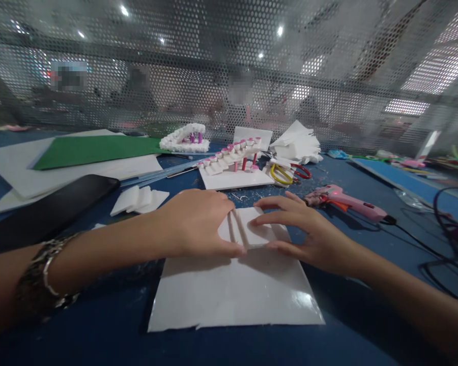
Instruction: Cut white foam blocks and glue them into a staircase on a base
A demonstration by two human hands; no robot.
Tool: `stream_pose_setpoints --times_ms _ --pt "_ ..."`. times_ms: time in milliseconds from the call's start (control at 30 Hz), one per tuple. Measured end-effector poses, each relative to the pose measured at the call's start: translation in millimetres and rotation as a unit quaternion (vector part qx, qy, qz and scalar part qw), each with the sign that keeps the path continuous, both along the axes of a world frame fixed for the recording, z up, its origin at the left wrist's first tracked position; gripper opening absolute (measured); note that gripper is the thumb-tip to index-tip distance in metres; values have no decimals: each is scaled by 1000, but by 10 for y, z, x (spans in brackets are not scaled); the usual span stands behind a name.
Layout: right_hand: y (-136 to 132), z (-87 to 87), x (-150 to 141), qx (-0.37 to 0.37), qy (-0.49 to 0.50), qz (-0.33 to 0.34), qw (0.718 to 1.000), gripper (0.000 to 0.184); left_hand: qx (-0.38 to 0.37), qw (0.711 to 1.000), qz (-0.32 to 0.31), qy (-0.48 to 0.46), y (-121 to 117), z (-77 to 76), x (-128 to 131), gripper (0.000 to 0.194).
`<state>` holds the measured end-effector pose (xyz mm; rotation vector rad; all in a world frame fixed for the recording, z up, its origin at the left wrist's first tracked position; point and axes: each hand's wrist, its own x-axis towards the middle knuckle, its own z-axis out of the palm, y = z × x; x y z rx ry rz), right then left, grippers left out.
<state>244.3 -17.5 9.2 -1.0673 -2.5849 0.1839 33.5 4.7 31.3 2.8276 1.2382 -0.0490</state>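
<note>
On a white sheet of board (pixel 232 295) lie small white foam pieces (pixel 256 229), at least one upper block set on a flatter layer with a narrow gap at its left. My left hand (pixel 198 223) grips the left end of these pieces, thumb at the near edge and fingers at the far edge. From the other side, my right hand (pixel 303 229) holds the upper block between thumb and fingertips. My hands partly hide the pieces, so their exact number is unclear. Several loose white foam squares (pixel 139 199) lie beyond my left forearm.
A pink hot glue gun (pixel 351 203) with a black cord lies right. Behind stand a small white staircase model (pixel 232 155) with pink trim, scissors (pixel 282 173) and a fluffy white model (pixel 185 138). A black phone-like slab (pixel 57 208) and green sheet (pixel 95 150) are left; mesh screen (pixel 213 66) behind.
</note>
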Motion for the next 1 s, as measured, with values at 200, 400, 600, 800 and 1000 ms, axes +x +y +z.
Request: stream_pose_setpoints --times_ms 200,400,600,800,1000 --pt "1 6 -4 29 2 -10 1000 24 9 1000 -11 -7 16 -13 -8 58" --pt "0 -4 -1 33 6 -10 999 24 5 1000 -11 0 35 -17 -7 61" --pt "6 -27 6 31 -2 -6 1000 25 7 1000 -26 4 55 -4 -6 59" --pt "12 -22 8 37 -5 -7 999 24 24 998 -65 1 99 -30 -22 60" --pt "4 -28 7 41 0 -5 999 22 26 998 -63 13 104 -21 -12 60"
